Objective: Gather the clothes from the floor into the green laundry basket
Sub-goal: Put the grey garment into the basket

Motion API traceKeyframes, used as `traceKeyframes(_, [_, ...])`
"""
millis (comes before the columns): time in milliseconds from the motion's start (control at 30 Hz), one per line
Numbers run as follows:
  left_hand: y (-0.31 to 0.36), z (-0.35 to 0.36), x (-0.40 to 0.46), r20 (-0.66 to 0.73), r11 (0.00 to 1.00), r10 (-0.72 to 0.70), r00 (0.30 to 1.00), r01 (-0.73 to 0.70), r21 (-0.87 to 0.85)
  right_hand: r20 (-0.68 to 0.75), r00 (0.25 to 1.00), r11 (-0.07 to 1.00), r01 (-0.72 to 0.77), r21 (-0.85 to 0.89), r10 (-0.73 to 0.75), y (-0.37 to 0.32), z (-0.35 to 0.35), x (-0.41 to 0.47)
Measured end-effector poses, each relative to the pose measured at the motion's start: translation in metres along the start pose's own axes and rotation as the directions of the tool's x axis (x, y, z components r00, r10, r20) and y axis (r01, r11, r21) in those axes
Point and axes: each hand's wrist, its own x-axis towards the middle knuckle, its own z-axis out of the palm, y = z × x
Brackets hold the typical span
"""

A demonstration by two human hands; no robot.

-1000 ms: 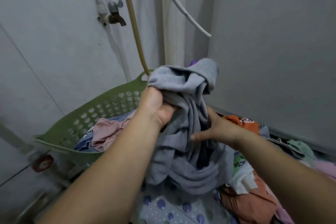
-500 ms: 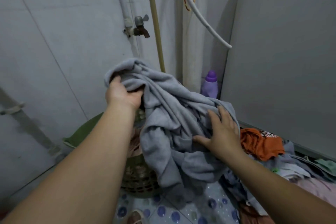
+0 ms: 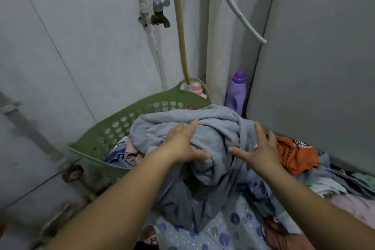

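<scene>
A large grey garment [image 3: 211,128] lies bunched on top of the green laundry basket [image 3: 113,126], part of it hanging over the near rim down to the floor. My left hand [image 3: 182,144] rests flat on the grey cloth, thumb tucked under a fold, fingers spread. My right hand [image 3: 257,146] hovers spread at the cloth's right side, touching or just off it. Pink and blue clothes [image 3: 125,152] show inside the basket. An orange garment [image 3: 294,154] tops a pile of clothes [image 3: 324,184] on the floor to the right.
The basket stands against a tiled wall corner with a tap [image 3: 160,14], a yellowish hose [image 3: 180,26] and a white hose [image 3: 239,12]. A purple bottle [image 3: 236,93] and a pink bottle [image 3: 195,89] stand behind it. A dotted blue mat [image 3: 227,231] covers the floor below.
The grey garment went from held up in both hands to lying on the basket. Both hands have loosened from gripping it and now lie spread on or beside it.
</scene>
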Motion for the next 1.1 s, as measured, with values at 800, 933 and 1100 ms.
traceKeyframes(800, [-0.029,0.002,0.02,-0.238,0.87,-0.015,0.971,-0.105,-0.482,-0.206,0.977,0.828,0.068,0.556,0.058,-0.064,0.055,0.009])
traceKeyframes(933, [-0.025,-0.021,0.021,-0.457,0.638,-0.31,0.833,-0.174,-0.75,-0.208,0.967,0.814,0.237,0.531,-0.146,-0.12,0.052,0.01])
traceKeyframes(1100, [-0.041,-0.066,0.008,-0.623,0.488,-0.538,0.568,-0.393,-0.779,-0.153,0.893,0.733,0.438,0.52,-0.424,-0.184,0.066,0.008])
